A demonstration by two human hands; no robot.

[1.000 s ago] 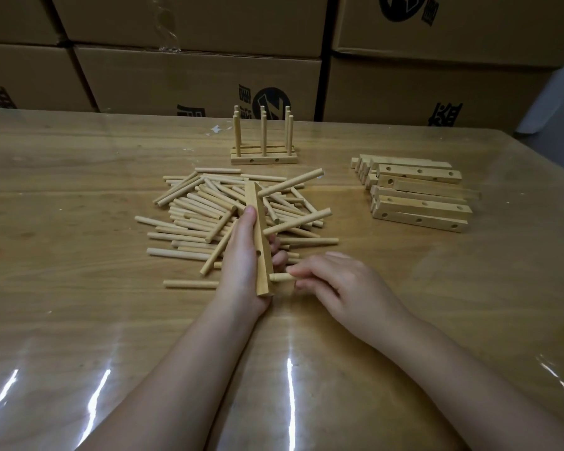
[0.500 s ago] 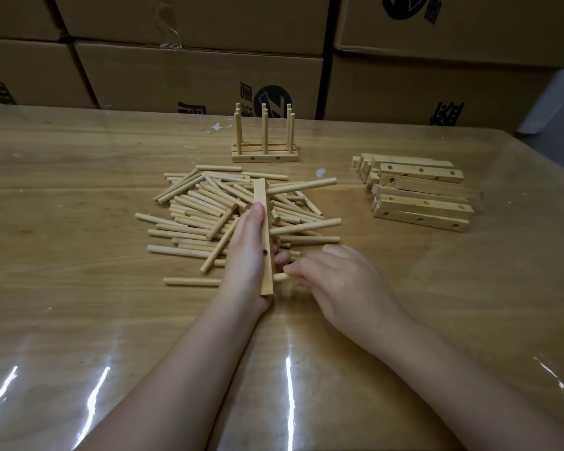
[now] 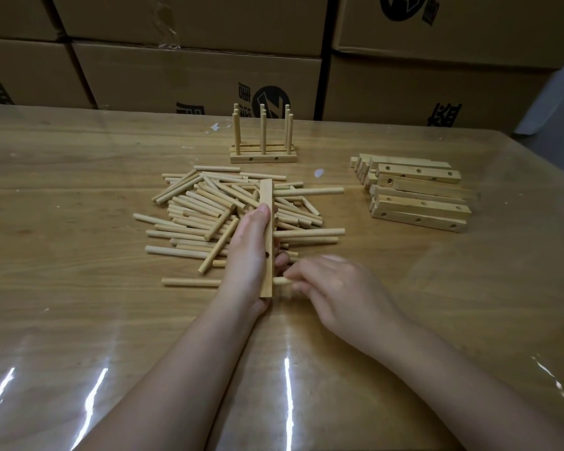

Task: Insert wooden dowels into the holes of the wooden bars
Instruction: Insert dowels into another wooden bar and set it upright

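Head view. Left hand [image 3: 248, 255] grips a pale rectangular wooden bar [image 3: 267, 229], stood on its long edge at the near side of the loose heap of pale round wooden dowels [image 3: 209, 209]. Judged: braced so its side holes face right.

Right hand [image 3: 332, 288], motion-blurred, pinches one pale round wooden dowel [image 3: 280, 280] with its tip at the bar's nearest hole. Depth of seating cannot be told.

Behind the heap: finished bars with upright dowels [image 3: 263, 151]. Right of the heap: stack of drilled wooden bars [image 3: 417, 196], presumably stock kept within reach.

Beyond the heap: brown cardboard boxes [image 3: 196, 73] with a black round logo and cut-off black characters, not legible.
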